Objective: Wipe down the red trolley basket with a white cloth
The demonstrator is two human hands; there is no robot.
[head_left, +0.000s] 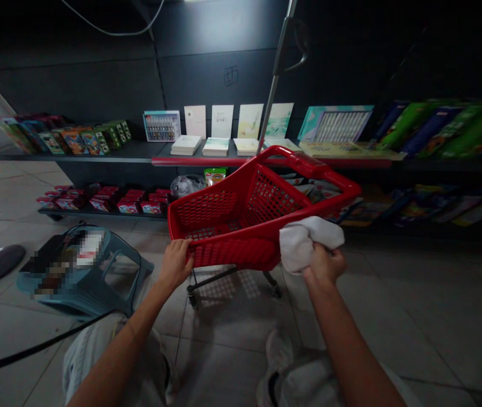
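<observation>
Shelving unit (122, 151): dark, two stocked levels in view, spanning from 9 o'clock over 12 to 3 o'clock.
Red shopping cart (234, 249): at the centre of the view, just before the shelving unit, upright on its wheels; long axis crosswise, from between 8 and 9 o'clock to between 2 and 3; handle (306, 162) end towards 2 o'clock, nose end towards 9; perforated basket open at the top.
Stool (92, 291): blue-grey plastic, between 8 and 9 o'clock, near the cart's nose end; items on its seat blurred out.
Bagged packages (448, 133): green and blue, upper shelf, 2 o'clock.
Red boxes (128, 200): in rows, lower shelf, 9 o'clock.
Upright books (222, 120): pale covers, upper shelf, near 12 o'clock, low stacks in front.
White cloth (298, 243): bunched, between 3 and 4 o'clock, over the cart's near side below the handle; whether it presses on the plastic, cannot tell.
Right hand (328, 263): at 4 o'clock, fingers gathered round the white cloth.
Left hand (176, 263): at 8 o'clock, fingers hooked on the basket rim at the nose end, thumb along the near side.
</observation>
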